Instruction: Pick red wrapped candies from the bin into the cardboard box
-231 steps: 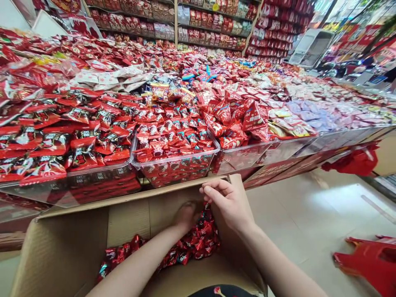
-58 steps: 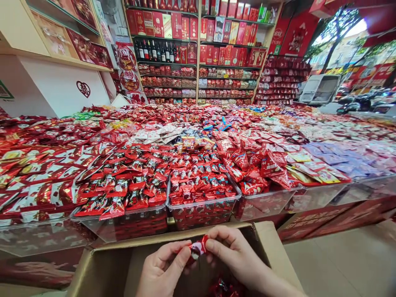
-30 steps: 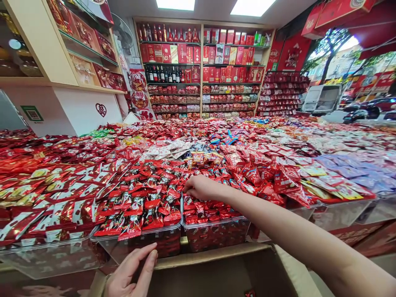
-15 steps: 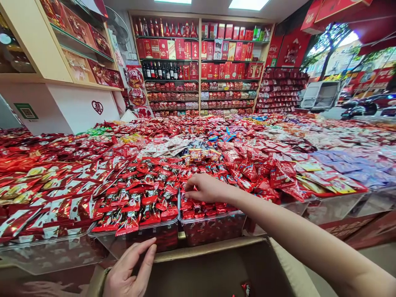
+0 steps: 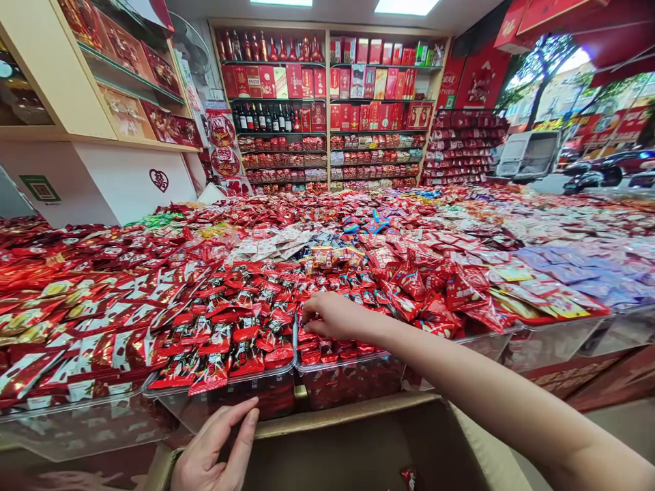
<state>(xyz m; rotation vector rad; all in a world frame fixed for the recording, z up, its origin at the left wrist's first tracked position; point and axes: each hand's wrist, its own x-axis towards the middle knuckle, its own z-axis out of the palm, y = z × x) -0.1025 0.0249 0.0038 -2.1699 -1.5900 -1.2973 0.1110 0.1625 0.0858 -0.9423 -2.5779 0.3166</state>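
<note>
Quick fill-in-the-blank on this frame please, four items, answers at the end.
1. The right hand is at the small candies in a clear tub; their wrappers are mainly ____.
2. The left hand is beside the rim of an open box made of ____.
3. On the white panel at the left, the red sign is shaped like a ____.
4. Two bright light panels are set in the ____.

Missing words: red; cardboard; heart; ceiling.
</note>
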